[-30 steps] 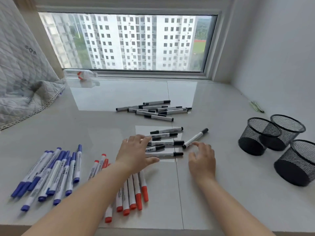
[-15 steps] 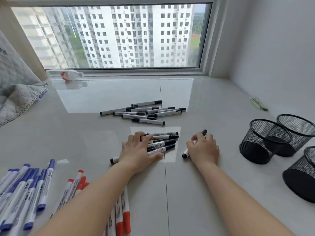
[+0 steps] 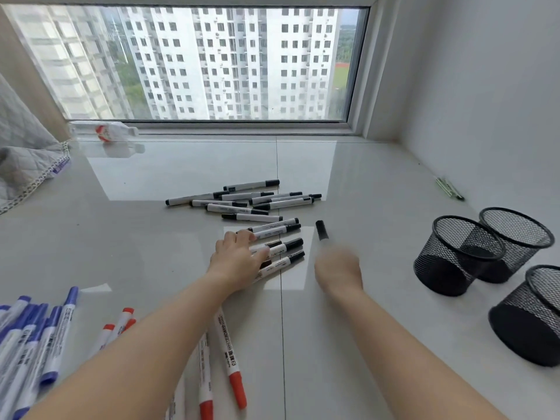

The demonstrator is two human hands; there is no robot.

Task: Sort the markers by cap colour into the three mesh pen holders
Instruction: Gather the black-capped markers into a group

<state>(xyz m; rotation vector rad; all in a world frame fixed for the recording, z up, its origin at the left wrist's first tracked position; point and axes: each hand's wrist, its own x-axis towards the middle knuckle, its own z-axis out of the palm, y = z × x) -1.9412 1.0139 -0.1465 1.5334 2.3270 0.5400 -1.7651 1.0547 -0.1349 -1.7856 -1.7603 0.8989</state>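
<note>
Both hands work the black-capped markers at the middle of the table.

The left hand (image 3: 239, 262) lies flat, fingers spread over a small row of black markers (image 3: 280, 248). The right hand (image 3: 338, 268), blurred, is curled round one black marker (image 3: 321, 230) whose cap pokes up beyond the knuckles. A looser pile of black markers (image 3: 242, 204) lies just beyond. Red markers (image 3: 233, 371) show under the left forearm, blue markers (image 3: 36, 338) further left. Three mesh pen holders (image 3: 460, 256) stand clustered well to the right.
</note>
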